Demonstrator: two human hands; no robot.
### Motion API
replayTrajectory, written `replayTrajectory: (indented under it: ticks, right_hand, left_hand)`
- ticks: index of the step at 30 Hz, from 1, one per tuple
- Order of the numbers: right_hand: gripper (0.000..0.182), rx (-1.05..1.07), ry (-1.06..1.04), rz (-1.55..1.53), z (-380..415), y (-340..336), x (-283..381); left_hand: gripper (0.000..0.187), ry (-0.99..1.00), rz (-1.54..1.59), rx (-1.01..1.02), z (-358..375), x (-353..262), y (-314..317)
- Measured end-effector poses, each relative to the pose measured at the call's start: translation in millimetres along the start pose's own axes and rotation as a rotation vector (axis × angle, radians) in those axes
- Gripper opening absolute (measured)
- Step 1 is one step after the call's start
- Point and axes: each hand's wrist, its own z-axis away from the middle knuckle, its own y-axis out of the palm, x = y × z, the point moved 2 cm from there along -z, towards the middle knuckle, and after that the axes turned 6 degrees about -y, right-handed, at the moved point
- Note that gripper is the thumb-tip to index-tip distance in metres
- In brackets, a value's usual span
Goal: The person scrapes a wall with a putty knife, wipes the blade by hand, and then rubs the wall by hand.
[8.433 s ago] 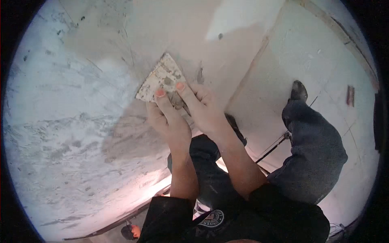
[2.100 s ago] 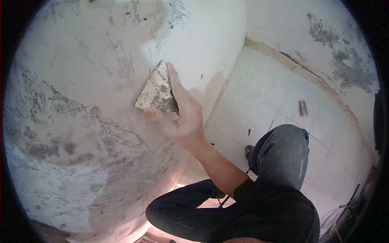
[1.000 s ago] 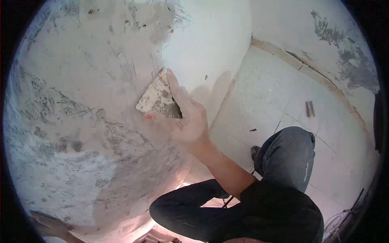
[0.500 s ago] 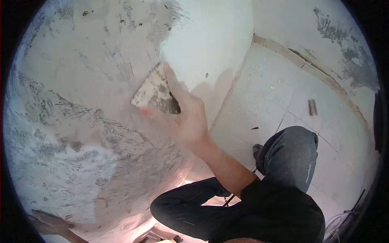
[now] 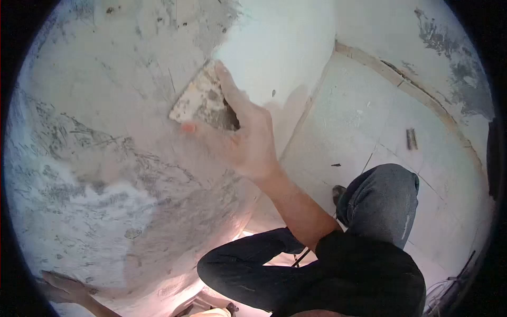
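My right hand [image 5: 256, 140] grips a flat putty scraper [image 5: 203, 100] by its two sides, with fingers along the upper side and lower edge. Its face is smeared with pale and dark plaster. The straight front edge lies at the wall [image 5: 121, 174], which is patchy with grey and white. Part of the scraper is hidden inside my palm. At the lower left my left hand [image 5: 66, 288] rests flat on the wall, fingers stretched out and nothing visible in it.
Smooth white wall [image 5: 274, 47] meets the tiled floor [image 5: 359, 121] at right. A short brown piece [image 5: 411, 139] and a dark scrap [image 5: 336, 165] lie on the tiles. My bent knees [image 5: 377, 203] are below. Cables [image 5: 449, 282] sit at the lower right edge.
My right hand and the putty scraper have moved a little up the wall. My left hand stays against the wall at the lower left. The view has shifted slightly.
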Motion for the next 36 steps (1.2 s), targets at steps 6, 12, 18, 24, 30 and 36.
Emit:
replayTrajectory:
  ticks: [6, 12, 18, 24, 30, 36]
  right_hand:
    - [0.082, 0.072, 0.092, -0.123, 6.7, 0.3, 8.2]
    - [0.081, 0.013, 0.075, -0.124, 2.4, -3.8, 8.1]
    - [0.080, -0.025, 0.017, -0.054, 5.7, -2.8, 1.9]
    - [0.081, -0.034, 0.051, -0.230, 0.6, -3.3, -4.9]
    - [0.079, -0.002, 0.100, -0.084, -1.5, -1.1, -4.0]
    - [0.079, 0.001, 0.116, -0.020, -14.4, -7.6, -5.0]
  left_hand:
    - [0.070, 0.094, 0.045, -0.056, -0.4, 4.2, 4.1]
    - [0.069, -0.011, 0.119, 0.008, 1.5, 1.2, 5.1]
    - [0.066, 0.041, 0.091, -0.028, 0.5, -8.7, -3.1]
    - [0.067, 0.075, 0.003, -0.012, -3.5, 13.5, 1.9]
    - [0.068, 0.013, 0.080, 0.039, -1.4, 1.4, -3.6]
    - [0.072, 0.097, 0.043, -0.048, -3.2, -14.1, -4.1]
